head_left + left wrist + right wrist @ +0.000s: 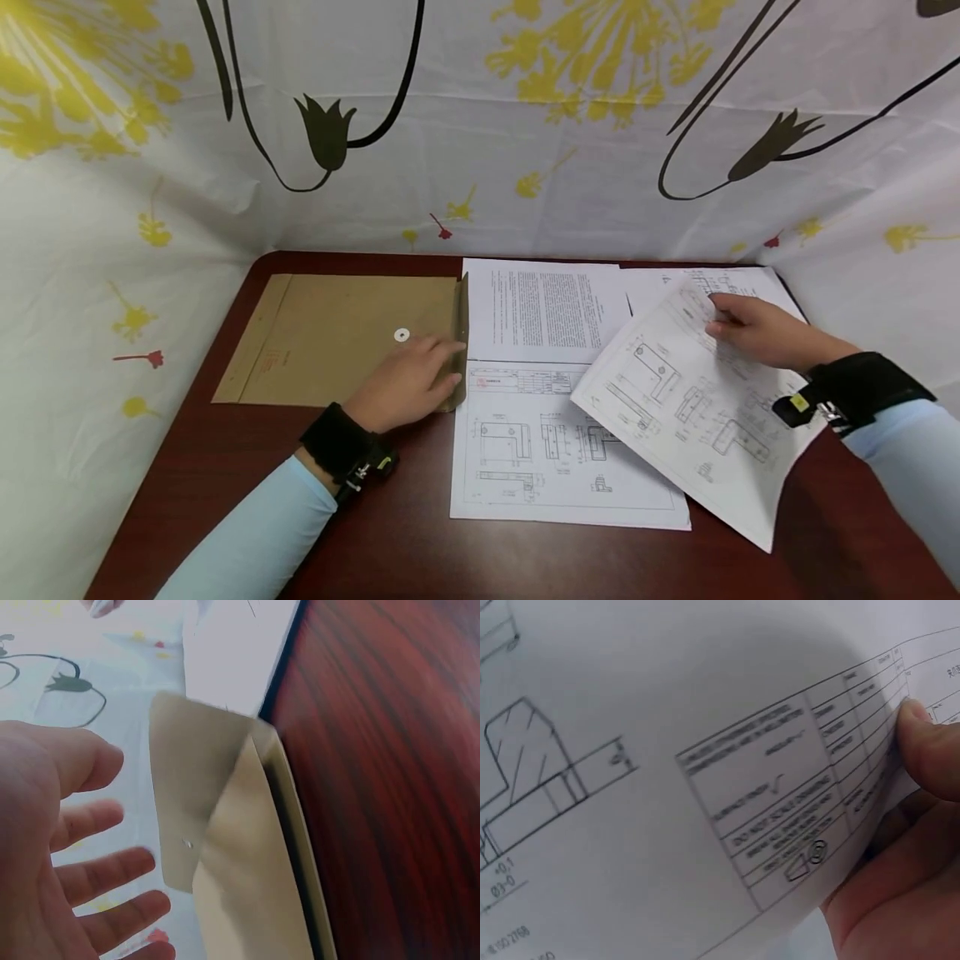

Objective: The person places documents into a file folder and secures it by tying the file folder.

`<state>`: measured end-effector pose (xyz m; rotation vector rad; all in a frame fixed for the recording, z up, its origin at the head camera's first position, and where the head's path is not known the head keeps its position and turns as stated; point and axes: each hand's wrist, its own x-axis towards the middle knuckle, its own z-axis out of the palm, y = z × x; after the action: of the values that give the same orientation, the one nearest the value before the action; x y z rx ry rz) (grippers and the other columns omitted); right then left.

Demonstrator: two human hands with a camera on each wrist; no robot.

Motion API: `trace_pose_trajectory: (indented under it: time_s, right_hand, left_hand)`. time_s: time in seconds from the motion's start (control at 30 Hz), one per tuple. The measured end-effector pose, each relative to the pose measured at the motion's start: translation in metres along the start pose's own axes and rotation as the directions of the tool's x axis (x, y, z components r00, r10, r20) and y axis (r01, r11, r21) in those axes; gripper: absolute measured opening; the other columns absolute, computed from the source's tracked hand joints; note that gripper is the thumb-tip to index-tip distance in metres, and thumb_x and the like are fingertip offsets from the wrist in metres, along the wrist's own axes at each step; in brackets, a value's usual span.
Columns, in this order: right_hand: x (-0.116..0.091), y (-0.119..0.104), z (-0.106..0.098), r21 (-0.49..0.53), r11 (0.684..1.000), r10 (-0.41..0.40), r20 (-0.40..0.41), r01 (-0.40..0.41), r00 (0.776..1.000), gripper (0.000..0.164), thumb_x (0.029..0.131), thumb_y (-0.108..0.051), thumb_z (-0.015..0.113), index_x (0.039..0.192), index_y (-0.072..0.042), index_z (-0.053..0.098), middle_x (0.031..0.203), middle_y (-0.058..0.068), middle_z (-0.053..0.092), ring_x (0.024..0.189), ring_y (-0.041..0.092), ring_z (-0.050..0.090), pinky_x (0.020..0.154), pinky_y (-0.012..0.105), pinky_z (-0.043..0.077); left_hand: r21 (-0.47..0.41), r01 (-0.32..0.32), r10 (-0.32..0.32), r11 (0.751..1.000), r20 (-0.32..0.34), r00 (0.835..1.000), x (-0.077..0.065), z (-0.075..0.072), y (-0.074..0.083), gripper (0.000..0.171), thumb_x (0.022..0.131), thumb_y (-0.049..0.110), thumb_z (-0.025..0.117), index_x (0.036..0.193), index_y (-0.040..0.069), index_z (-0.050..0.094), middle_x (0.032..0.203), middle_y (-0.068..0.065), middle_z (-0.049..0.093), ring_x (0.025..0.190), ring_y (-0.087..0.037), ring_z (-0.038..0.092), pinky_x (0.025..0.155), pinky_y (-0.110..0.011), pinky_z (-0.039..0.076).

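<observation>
A brown paper envelope (352, 325) lies at the left of the table, its flap (461, 333) standing up at the right end. My left hand (408, 379) is over that end, fingers spread and relaxed beside the flap (199, 787). Between them I see nothing gripped. My right hand (772, 333) pinches a sheet with technical drawings (675, 400) by its edge, thumb on top. The raised sheet hangs at a slant over the right part of the table. In the right wrist view the sheet (652, 697) bends near the thumb.
A text page (540, 308) lies at the back middle, with another drawing sheet (510, 492) in front of it. More paper (757, 283) lies at the back right, partly hidden by the raised sheet. A patterned white cloth (465, 108) stands behind the dark red table (420, 550).
</observation>
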<state>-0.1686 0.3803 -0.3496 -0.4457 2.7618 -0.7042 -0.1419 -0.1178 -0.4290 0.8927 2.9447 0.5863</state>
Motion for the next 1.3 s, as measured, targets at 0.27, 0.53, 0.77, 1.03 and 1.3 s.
trace_pose_trajectory:
  time_s: [0.27,0.53,0.77,1.03,1.3]
  right_hand:
    - [0.006,-0.012,0.011,0.249,0.968,0.033,0.005,-0.034,0.999,0.031,0.107,-0.018,0.048,0.133,0.000,0.048,0.107,0.018,0.068,0.080,0.017,0.066,0.066,0.031,0.052]
    - [0.010,-0.017,0.019,0.332,0.941,0.081,-0.036,-0.065,0.996,0.039,0.107,-0.025,0.048,0.140,-0.003,0.045,0.109,0.013,0.068,0.082,0.021,0.069,0.066,0.037,0.055]
    - [0.011,-0.023,0.027,0.491,0.871,0.058,-0.075,-0.014,0.996,0.041,0.107,-0.024,0.049,0.141,-0.001,0.044,0.107,-0.002,0.069,0.088,0.017,0.070,0.069,0.036,0.057]
    - [0.013,-0.033,0.039,0.711,0.703,0.035,-0.019,-0.011,0.999,0.046,0.106,-0.025,0.050,0.146,-0.006,0.038,0.115,-0.001,0.068,0.099,0.017,0.071,0.076,0.035,0.059]
    - [0.015,-0.039,0.048,0.822,0.570,-0.032,-0.005,0.023,0.999,0.049,0.106,-0.021,0.049,0.151,-0.009,0.031,0.124,-0.001,0.067,0.106,0.016,0.069,0.079,0.033,0.059]
  left_hand:
    - [-0.051,-0.071,0.072,0.996,0.017,0.997,0.001,0.000,0.014,0.031,0.101,0.028,0.059,0.127,0.014,0.067,0.125,0.001,0.067,0.116,-0.015,0.062,0.098,-0.035,0.051]
    - [-0.072,-0.083,0.083,0.994,0.001,0.997,0.001,-0.001,0.018,0.030,0.102,0.031,0.057,0.124,0.014,0.068,0.119,0.002,0.068,0.108,-0.012,0.062,0.094,-0.032,0.052]
    - [-0.123,-0.151,0.151,0.981,-0.012,0.989,0.004,0.001,0.026,0.034,0.104,0.038,0.051,0.121,0.015,0.070,0.117,0.006,0.068,0.109,-0.010,0.061,0.096,-0.031,0.051]
    - [-0.170,-0.210,0.216,0.963,0.016,0.976,0.006,0.004,0.038,0.040,0.106,0.041,0.046,0.125,0.013,0.068,0.121,0.003,0.067,0.116,-0.011,0.060,0.101,-0.032,0.048]
    - [-0.232,-0.208,0.228,0.950,0.064,0.972,0.005,0.011,0.051,0.051,0.105,0.050,0.042,0.135,0.012,0.060,0.130,0.000,0.064,0.124,-0.013,0.057,0.104,-0.033,0.047]
